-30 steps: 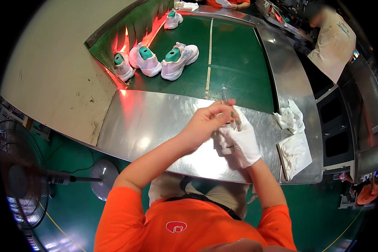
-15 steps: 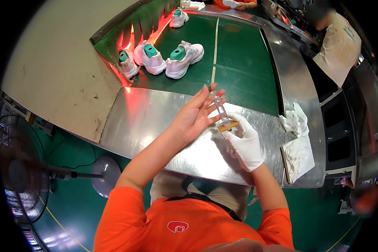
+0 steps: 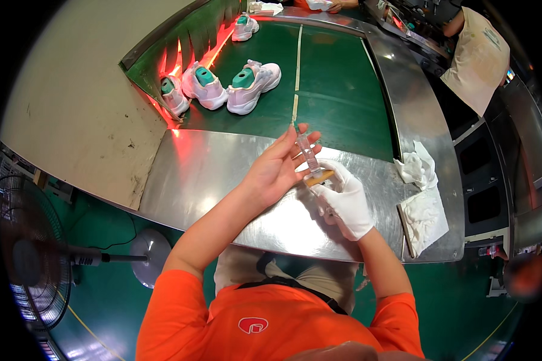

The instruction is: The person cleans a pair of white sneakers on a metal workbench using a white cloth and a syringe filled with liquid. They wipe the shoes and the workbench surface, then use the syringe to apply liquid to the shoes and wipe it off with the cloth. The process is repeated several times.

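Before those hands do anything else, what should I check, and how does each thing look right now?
1. Clear syringe held: ok, at its yellow-brown end by the right hand.
2. Both hands gloved: not ok, the left hand is bare.
3. Left hand pinching the green tip: cannot tell.
4. Syringe's fill level: cannot tell, too small.
5. Nearest white sneaker away from both hands: ok, it stands on the green surface.

Green floor (image 3: 451, 307) at four o'clock, pedestal fan (image 3: 27, 262) at eight, cream panel (image 3: 81, 108) at ten, red light (image 3: 179, 63) at eleven, dark cabinet (image 3: 482, 204) at three.
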Motion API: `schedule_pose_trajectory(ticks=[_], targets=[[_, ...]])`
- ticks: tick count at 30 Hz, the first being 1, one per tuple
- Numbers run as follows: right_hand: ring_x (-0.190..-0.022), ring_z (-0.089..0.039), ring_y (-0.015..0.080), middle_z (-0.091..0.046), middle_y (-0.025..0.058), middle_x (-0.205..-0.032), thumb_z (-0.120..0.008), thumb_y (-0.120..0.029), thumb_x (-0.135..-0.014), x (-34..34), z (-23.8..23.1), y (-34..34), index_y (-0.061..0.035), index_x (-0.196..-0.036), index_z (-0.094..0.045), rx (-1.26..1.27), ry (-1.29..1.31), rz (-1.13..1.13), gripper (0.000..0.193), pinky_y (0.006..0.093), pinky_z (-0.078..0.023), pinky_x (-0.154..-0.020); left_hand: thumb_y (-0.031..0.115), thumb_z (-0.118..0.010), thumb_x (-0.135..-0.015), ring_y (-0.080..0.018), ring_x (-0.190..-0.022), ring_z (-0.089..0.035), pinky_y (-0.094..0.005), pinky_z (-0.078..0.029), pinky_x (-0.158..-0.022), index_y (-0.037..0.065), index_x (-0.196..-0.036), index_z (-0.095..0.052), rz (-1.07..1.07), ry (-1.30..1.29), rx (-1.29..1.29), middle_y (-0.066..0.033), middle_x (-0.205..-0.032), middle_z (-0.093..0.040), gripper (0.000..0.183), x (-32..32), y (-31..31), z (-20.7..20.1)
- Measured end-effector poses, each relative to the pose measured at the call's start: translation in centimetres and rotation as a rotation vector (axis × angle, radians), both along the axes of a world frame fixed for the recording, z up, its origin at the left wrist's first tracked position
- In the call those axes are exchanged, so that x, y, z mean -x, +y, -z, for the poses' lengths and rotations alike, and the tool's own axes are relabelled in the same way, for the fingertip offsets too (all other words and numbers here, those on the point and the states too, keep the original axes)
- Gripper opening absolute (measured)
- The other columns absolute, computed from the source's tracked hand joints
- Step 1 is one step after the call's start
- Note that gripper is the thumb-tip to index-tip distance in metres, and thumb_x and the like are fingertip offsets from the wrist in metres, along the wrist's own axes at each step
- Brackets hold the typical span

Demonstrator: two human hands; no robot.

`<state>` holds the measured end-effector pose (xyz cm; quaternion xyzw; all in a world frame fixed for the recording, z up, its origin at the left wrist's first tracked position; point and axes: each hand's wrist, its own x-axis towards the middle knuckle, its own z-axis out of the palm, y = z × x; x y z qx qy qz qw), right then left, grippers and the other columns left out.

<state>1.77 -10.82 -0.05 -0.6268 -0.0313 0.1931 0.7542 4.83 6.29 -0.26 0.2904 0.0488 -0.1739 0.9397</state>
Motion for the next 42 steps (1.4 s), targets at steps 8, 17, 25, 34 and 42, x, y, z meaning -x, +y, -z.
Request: schedule_pose_trajectory(ticks=[8,17,25,34,42], targets=[[-0.047,-0.050,0.0064,-0.063,0.0051,-0.082,-0.060,0.001,-0.086,0.0,-0.5,-0.2,-0.0025,-0.126,-0.052,-0.089,0.045,0.010,0.041,0.0198,-0.035,-0.038,0.037,-0.056,-0.096,-0.0271,-0.122,-0.050,-0.0502,-0.041,-0.102,0.017,-0.124,-0.048,0.006,0.015,0.012,-0.0094,-0.128,-0.055,0.035,-0.1,-0.2,0.2],[-0.051,-0.051,0.0050,-0.063,0.0036,-0.083,-0.060,0.002,-0.085,-0.1,0.3,-0.2,-0.0032,-0.127,-0.052,-0.036,-0.019,0.039,0.044,0.0197,-0.038,-0.043,0.032,-0.054,-0.098,-0.0263,-0.109,-0.060,-0.0410,-0.047,-0.094,0.001,-0.117,-0.056,-0.119,-0.187,-0.179,-0.0143,-0.115,-0.061,0.037,-0.4,-0.1,0.6],[-0.056,-0.057,0.0106,-0.066,0.0081,-0.085,-0.059,0.002,-0.082,-0.1,1.3,-0.2,-0.0102,-0.126,-0.054,0.429,-0.408,0.084,0.046,0.0263,-0.047,-0.055,0.031,-0.059,-0.096,-0.0151,-0.092,-0.063,-0.0296,-0.051,-0.083,-0.003,-0.098,-0.068,-0.291,-0.323,-0.605,-0.0094,-0.097,-0.067,0.035,-1.1,0.2,0.4],[-0.066,-0.064,0.0256,-0.066,0.0143,-0.090,-0.064,-0.002,-0.080,-0.3,1.8,-0.5,-0.0137,-0.127,-0.054,0.750,-0.764,0.188,0.049,0.0337,-0.051,-0.062,0.022,-0.062,-0.094,-0.0115,-0.094,-0.061,-0.0276,-0.050,-0.082,-0.001,-0.101,-0.070,-0.333,-0.287,-0.635,-0.0054,-0.098,-0.068,0.025,-1.4,0.4,0.3],[-0.076,-0.066,0.0277,-0.067,0.0118,-0.092,-0.065,-0.004,-0.081,-1.3,3.1,-0.9,-0.0087,-0.128,-0.053,0.791,-1.153,0.238,0.049,0.0345,-0.052,-0.065,0.025,-0.060,-0.095,-0.0115,-0.093,-0.061,-0.0279,-0.049,-0.083,0.000,-0.100,-0.071,-0.310,-0.355,-0.670,-0.0064,-0.099,-0.069,0.028,-1.5,0.4,0.5]])
